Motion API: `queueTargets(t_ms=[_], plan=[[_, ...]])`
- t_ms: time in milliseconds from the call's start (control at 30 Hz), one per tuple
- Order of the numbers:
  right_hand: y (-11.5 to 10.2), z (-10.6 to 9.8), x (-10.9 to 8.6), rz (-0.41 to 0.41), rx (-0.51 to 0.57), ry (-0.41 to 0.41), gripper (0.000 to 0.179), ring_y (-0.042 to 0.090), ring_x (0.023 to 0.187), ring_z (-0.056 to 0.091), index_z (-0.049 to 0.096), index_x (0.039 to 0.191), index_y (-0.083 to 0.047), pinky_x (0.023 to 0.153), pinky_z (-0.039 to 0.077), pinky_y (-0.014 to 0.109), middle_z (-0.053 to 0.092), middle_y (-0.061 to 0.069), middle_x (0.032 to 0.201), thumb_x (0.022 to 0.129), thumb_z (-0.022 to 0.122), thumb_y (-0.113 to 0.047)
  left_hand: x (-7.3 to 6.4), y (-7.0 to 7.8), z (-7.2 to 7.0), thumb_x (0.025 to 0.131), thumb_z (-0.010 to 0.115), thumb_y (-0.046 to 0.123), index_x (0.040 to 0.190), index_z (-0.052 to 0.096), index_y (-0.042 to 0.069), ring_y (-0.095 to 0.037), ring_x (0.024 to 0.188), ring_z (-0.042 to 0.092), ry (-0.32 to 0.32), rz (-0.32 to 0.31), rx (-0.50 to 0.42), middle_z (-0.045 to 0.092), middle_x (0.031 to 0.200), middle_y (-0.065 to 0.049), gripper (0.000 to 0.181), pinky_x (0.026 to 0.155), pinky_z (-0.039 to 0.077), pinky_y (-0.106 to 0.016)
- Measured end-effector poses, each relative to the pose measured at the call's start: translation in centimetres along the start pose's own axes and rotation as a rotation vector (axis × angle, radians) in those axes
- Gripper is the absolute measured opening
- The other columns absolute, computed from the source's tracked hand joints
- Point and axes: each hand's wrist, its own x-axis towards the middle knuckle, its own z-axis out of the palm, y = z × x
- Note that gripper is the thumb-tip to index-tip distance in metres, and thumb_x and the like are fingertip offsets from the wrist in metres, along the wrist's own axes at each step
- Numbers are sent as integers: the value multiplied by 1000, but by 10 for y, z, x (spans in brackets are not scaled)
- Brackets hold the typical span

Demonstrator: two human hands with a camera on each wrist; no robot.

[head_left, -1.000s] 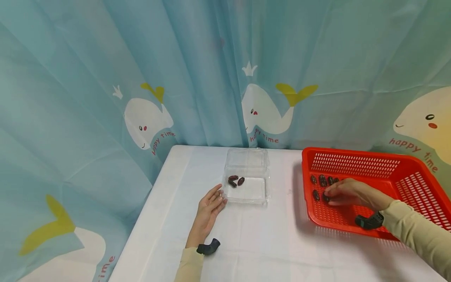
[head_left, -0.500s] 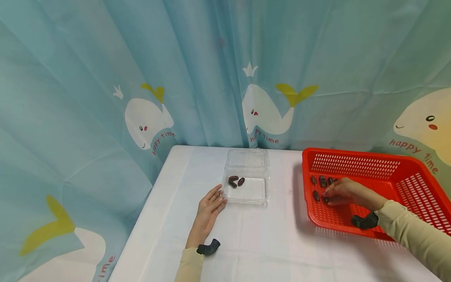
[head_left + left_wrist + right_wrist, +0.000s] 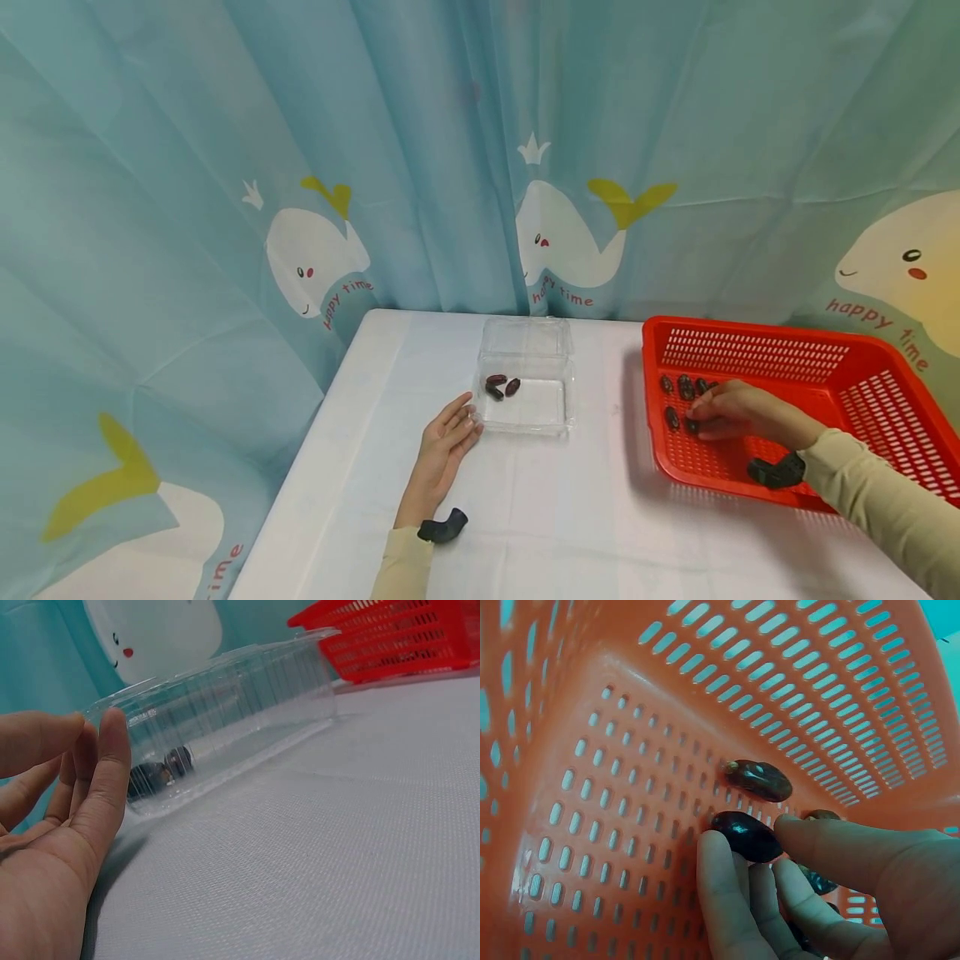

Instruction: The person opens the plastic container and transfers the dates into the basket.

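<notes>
My right hand (image 3: 738, 411) reaches into the red plastic basket (image 3: 750, 329). Seen from the right wrist, its thumb and a finger pinch a dark, glossy date (image 3: 746, 836) just above the perforated floor. Beside that one lies another date (image 3: 759, 780), and more are partly hidden behind the fingers. My left hand (image 3: 442, 446) is at the near left corner of a clear plastic clamshell box (image 3: 536, 408), its fairly straight fingers resting against the side. Three dates (image 3: 512, 387) lie at the box's left, and its lid (image 3: 525, 337) is tipped back.
Several other dates (image 3: 672, 418) lie in the left part of the basket, near its wall. A white cloth (image 3: 555, 517) covers the table. Behind it hangs a blue curtain (image 3: 435, 167) with whale prints.
My right hand shifts slightly left and back toward my body within the basket, fingers staying at the same date. The left hand and the box hold still.
</notes>
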Motion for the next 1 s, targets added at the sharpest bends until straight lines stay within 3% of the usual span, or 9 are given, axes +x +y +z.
queueTargets(t_ms=[167, 367, 467, 600, 767, 1000], plan=[[3, -6, -8, -51, -13, -36, 31, 18, 96, 77, 61, 121, 18, 91, 66, 39, 73, 5, 106, 108, 45, -5, 0, -2, 0, 104, 57, 1, 158, 40, 3, -11, 118, 56, 12, -5, 4, 50, 129, -3, 56, 108, 56, -26], [-13, -6, -3, 107, 36, 59, 19, 13, 91, 73, 73, 109, -1, 88, 66, 35, 73, -1, 98, 106, 56, -9, -1, -1, 1, 104, 58, 0, 158, 40, 3, -10, 117, 57, 16, -4, 0, 50, 128, -2, 56, 108, 56, -26], [-20, -5, -2, 112, 88, 79, 18, 13, 94, 72, 73, 111, -5, 92, 66, 37, 72, -2, 100, 107, 57, -11, -1, 0, 2, 104, 58, 1, 158, 40, 2, -10, 117, 56, 12, 0, 6, 50, 129, -2, 57, 108, 56, -26], [-27, -1, -6, 58, 130, 70, 19, 14, 98, 73, 70, 118, -5, 95, 65, 39, 72, -4, 104, 107, 58, -14, 0, 0, 3, 104, 57, 1, 158, 40, 3, -11, 117, 56, 13, 0, 5, 50, 129, -3, 56, 108, 56, -25], [-32, 8, -12, -21, 177, 76, 14, 12, 98, 74, 71, 115, -16, 95, 64, 35, 73, -6, 106, 106, 60, -15, -1, 0, 3, 105, 56, 0, 158, 41, 3, -11, 117, 56, 17, -8, -3, 50, 129, -3, 55, 107, 56, -26], [-42, 31, -17, -236, 207, 131, 17, 13, 97, 75, 71, 112, -23, 88, 66, 30, 73, -6, 106, 106, 59, -11, 0, 0, 2, 104, 58, 1, 158, 41, 3, -11, 118, 56, 12, 1, 1, 51, 129, -3, 56, 108, 56, -26]])
